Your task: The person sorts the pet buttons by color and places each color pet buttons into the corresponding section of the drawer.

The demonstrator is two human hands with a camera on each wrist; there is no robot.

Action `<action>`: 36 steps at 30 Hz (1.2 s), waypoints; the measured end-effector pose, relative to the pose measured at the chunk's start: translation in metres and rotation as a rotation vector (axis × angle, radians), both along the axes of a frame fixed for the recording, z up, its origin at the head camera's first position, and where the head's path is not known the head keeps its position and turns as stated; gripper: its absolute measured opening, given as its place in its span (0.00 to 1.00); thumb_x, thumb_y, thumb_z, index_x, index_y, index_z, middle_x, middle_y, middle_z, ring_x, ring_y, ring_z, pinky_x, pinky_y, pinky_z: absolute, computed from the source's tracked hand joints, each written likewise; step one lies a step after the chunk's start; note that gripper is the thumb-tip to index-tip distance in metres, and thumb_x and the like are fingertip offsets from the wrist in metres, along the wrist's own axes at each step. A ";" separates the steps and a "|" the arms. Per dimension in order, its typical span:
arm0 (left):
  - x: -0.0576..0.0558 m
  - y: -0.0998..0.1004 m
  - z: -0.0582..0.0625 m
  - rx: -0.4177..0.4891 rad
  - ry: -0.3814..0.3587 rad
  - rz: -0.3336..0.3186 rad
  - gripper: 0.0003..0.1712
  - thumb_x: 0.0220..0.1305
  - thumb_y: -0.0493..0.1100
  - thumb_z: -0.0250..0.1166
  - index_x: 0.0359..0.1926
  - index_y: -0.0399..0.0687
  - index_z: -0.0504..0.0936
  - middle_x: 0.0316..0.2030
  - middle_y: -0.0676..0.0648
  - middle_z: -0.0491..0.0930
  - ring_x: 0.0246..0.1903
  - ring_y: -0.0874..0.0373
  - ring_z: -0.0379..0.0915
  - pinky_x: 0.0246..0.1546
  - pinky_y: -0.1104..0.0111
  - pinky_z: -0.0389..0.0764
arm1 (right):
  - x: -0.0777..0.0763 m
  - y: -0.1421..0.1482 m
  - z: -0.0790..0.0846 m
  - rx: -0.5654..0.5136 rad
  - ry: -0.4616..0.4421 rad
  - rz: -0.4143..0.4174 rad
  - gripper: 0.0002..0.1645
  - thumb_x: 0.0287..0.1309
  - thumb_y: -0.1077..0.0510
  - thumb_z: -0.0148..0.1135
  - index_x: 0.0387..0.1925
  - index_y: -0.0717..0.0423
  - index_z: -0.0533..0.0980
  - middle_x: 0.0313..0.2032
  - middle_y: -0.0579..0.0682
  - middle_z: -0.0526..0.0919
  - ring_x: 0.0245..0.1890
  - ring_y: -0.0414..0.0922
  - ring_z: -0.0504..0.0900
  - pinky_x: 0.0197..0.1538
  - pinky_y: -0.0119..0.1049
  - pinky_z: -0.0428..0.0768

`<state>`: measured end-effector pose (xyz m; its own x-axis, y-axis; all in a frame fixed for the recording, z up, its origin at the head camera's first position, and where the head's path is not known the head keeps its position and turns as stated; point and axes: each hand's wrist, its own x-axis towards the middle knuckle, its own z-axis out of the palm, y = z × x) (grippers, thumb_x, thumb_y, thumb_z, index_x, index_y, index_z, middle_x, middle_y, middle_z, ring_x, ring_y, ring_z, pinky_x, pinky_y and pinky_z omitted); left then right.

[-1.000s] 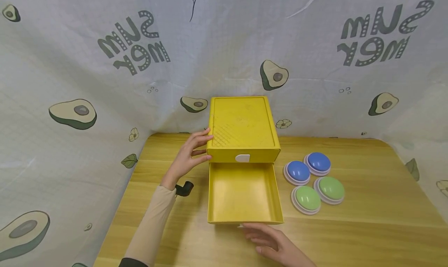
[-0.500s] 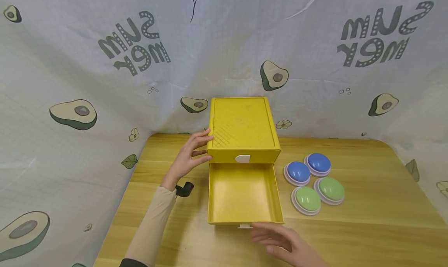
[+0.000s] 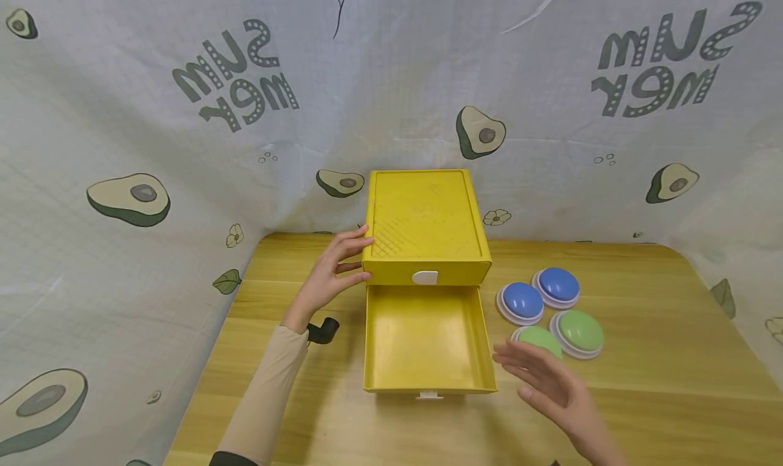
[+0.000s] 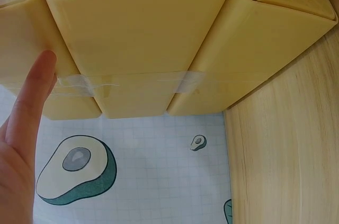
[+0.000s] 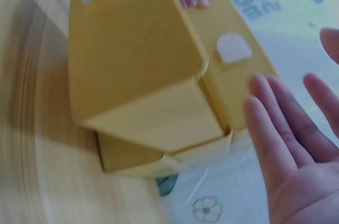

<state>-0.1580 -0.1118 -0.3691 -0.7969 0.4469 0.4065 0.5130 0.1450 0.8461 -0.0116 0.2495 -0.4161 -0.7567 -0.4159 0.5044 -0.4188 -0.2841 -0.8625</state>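
A yellow plastic drawer box (image 3: 426, 214) stands against the backdrop. Below its upper drawer front with a white tab (image 3: 425, 277), a lower drawer (image 3: 428, 337) is pulled out, its bare floor showing. My left hand (image 3: 327, 276) rests against the box's left side, thumb near the front corner and fingertips at the top edge. In the left wrist view one finger (image 4: 33, 102) lies along the yellow wall, which has clear tape across it. Held off the drawer's right front corner, my right hand (image 3: 553, 388) has extended fingers and holds nothing; it partly covers a green push button (image 3: 538, 339).
Two blue push buttons (image 3: 522, 299) and another green push button (image 3: 580, 331) sit right of the box on the wooden table (image 3: 660, 330). A black curved pipe-like object (image 3: 324, 330) lies partly behind my left wrist. An avocado-print sheet (image 3: 391, 79) hangs behind.
My right hand has left the white tab of the lower drawer and moved right and upward, toward the green buttons. The left hand and the drawer stay put.
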 end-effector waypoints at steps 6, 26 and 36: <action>0.000 0.000 0.000 -0.010 -0.008 0.004 0.30 0.57 0.25 0.65 0.61 0.32 0.70 0.68 0.38 0.57 0.59 0.43 0.66 0.53 0.56 0.76 | -0.003 0.014 -0.007 -0.011 -0.093 -0.159 0.35 0.51 0.88 0.41 0.64 0.81 0.54 0.64 0.62 0.67 0.64 0.48 0.68 0.63 0.35 0.67; 0.000 -0.001 -0.001 0.002 0.005 -0.001 0.30 0.56 0.24 0.65 0.61 0.31 0.70 0.68 0.37 0.57 0.59 0.41 0.66 0.53 0.49 0.75 | -0.009 0.038 -0.050 0.149 -0.259 -0.538 0.44 0.50 0.84 0.54 0.69 0.67 0.56 0.67 0.45 0.65 0.68 0.32 0.56 0.67 0.22 0.50; 0.000 -0.001 0.000 -0.014 0.000 -0.001 0.30 0.57 0.25 0.65 0.61 0.31 0.70 0.68 0.37 0.57 0.59 0.41 0.66 0.54 0.52 0.75 | -0.016 0.051 -0.083 0.419 -0.305 -0.687 0.47 0.54 0.74 0.62 0.73 0.56 0.54 0.69 0.38 0.58 0.66 0.27 0.51 0.63 0.14 0.47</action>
<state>-0.1580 -0.1123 -0.3691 -0.7965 0.4531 0.4004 0.5130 0.1560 0.8441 -0.0273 0.3002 -0.4988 -0.9863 0.0779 0.1456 -0.1143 0.3143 -0.9424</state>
